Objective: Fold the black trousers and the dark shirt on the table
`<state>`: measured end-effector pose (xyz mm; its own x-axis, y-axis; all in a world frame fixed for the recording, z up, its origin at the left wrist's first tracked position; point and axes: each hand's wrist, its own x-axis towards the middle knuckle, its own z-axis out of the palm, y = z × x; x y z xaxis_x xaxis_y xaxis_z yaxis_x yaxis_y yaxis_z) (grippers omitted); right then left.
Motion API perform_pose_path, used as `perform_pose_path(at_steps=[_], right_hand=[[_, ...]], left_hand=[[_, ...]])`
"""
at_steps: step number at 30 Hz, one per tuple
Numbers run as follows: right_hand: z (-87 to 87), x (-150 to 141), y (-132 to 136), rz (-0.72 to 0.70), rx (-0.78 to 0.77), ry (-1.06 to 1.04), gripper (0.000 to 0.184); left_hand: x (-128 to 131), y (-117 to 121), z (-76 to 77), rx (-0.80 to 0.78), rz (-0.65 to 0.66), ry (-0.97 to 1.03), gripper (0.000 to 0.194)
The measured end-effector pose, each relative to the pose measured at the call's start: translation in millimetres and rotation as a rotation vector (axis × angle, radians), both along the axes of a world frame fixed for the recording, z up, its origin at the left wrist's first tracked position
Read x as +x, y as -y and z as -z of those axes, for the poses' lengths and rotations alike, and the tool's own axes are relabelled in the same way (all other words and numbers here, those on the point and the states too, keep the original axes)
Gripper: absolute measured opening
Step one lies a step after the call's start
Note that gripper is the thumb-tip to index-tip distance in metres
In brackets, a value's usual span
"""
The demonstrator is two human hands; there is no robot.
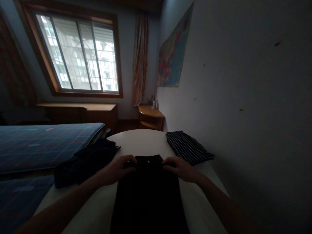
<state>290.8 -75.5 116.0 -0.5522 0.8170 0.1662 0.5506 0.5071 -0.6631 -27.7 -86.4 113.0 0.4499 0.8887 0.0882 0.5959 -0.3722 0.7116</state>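
Left hand [123, 167] and right hand [180, 167] pinching black garment [149, 195] at far corners; long axis runs from hands toward wearer, over counter [138, 138]; both equally near.

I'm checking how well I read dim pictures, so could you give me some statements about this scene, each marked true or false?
1. The left hand and the right hand both hold the black garment. True.
2. The striped cloth lies to the left of the black garment. False: the striped cloth lies to the right, on the white table.
3. The dark bundle lies to the left of the black garment. True.
4. The curtain is drawn across the window. False: the curtain hangs beside the window, whose panes show.
5. The map hangs on the wall at the right. True.
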Motion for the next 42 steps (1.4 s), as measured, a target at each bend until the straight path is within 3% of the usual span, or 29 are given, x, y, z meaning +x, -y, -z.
perform_pose_path(at_steps=[2, 4, 8, 13, 16, 20, 24, 29, 35, 42], right_hand=[[-7.0, 0, -21, 0.04, 0.065, -0.029, 0.027], [-4.1, -3, -44, 0.081, 0.113, -0.045, 0.027], [24.3, -9, -80, 0.122, 0.063, 0.06, 0.024], [53.7, -10, -97, 0.17, 0.052, 0.109, 0.027], [64.1, -11, -99, 0.218, 0.05, 0.121, 0.03], [74.7, -13, -101, 0.249, -0.01, 0.182, 0.031], [74.3, -11, -103, 0.242, -0.074, 0.22, 0.041], [68.2, -8, -107, 0.179, -0.148, 0.236, 0.032], [55.4, -10, -111, 0.225, -0.041, 0.151, 0.034], [10.9, -8, -96, 0.214, 0.119, 0.004, 0.033]], left_hand=[[0, -23, -4.9, 0.092, -0.039, 0.032, 0.028], [2, -47, 1.0, 0.149, -0.082, 0.049, 0.028], [6, -82, 38.1, 0.097, -0.135, 0.019, 0.024], [4, -96, 72.7, 0.093, -0.187, 0.024, 0.027], [1, -99, 81.5, 0.065, -0.218, 0.017, 0.035], [-4, -103, 88.0, -0.051, -0.247, -0.017, 0.064], [-7, -108, 82.2, -0.15, -0.202, -0.049, 0.076], [-1, -112, 70.2, -0.209, -0.112, -0.081, 0.039], [7, -117, 60.1, -0.113, -0.165, -0.043, 0.035], [6, -104, 14.7, 0.088, -0.142, 0.021, 0.03]])
